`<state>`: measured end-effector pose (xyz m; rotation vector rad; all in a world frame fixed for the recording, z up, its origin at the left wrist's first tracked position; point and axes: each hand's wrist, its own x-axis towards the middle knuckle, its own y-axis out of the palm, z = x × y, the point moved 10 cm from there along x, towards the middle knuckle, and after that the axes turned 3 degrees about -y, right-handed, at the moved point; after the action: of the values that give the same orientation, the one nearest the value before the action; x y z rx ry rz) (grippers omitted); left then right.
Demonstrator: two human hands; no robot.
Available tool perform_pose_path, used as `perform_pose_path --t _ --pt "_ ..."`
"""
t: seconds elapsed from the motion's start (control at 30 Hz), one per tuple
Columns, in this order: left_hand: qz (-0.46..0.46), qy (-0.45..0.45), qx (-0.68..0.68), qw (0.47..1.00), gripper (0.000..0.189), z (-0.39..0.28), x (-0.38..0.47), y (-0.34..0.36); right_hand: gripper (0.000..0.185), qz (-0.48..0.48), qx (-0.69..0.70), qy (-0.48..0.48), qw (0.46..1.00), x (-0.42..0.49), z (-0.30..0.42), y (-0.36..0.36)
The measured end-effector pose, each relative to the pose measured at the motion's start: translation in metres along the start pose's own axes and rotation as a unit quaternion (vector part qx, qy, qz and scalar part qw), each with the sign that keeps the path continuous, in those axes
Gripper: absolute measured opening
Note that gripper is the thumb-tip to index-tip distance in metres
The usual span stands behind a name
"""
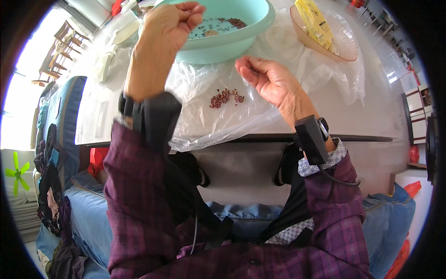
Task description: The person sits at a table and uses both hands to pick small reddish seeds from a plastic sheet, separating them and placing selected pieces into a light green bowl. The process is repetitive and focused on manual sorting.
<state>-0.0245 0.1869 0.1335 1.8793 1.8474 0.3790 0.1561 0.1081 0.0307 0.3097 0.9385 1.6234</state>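
My left hand point(167, 31) is raised over the near left rim of a mint-green plastic basin point(223, 50), its fingers curled; whether anything is in them cannot be told. Inside the basin lie dark red pieces point(237, 23), scattered small dark bits and a round tan thing point(210, 33). Just in front of the basin, my right hand point(263, 75) hovers above a clear plastic sheet point(195, 122), thumb near the bent fingers, with something small and dark perhaps between them. A small pile of dark red, bead-like pieces point(222, 98) rests on the sheet, left of and below my right hand.
A pinkish ribbed plastic tray point(348, 48) holding a yellow printed packet point(315, 26) stands at the back right. At the back left are a round bowl point(127, 34) and a pale plastic item point(104, 64). The table's dark front edge point(359, 138) runs before my knees.
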Motion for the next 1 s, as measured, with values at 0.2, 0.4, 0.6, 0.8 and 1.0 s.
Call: perform_pose_path --t 0.2,0.4,0.6,0.8,1.0 --pt "-0.009 0.092 0.197 0.976 0.013 -0.017 0.059 -0.043 0.019 -0.007 0.007 0.0 1.0 0.002 0.0 -0.002" --pt "-0.001 0.296 0.295 0.908 0.018 -0.037 -0.015 0.011 0.019 -0.02 -0.023 -0.006 1.0 0.0 0.0 -0.004" --pt "-0.097 0.296 0.514 0.799 0.016 0.003 -0.117 0.046 0.02 -0.016 -0.041 0.009 0.999 0.0 -0.001 -0.01" --pt "-0.082 0.173 0.672 0.716 0.016 0.073 -0.133 0.015 0.019 -0.006 -0.059 0.032 0.998 -0.001 -0.01 -0.013" --pt "-0.031 0.153 0.714 0.683 0.016 0.099 -0.124 -0.009 0.019 0.019 -0.098 0.054 0.993 -0.005 -0.02 -0.013"
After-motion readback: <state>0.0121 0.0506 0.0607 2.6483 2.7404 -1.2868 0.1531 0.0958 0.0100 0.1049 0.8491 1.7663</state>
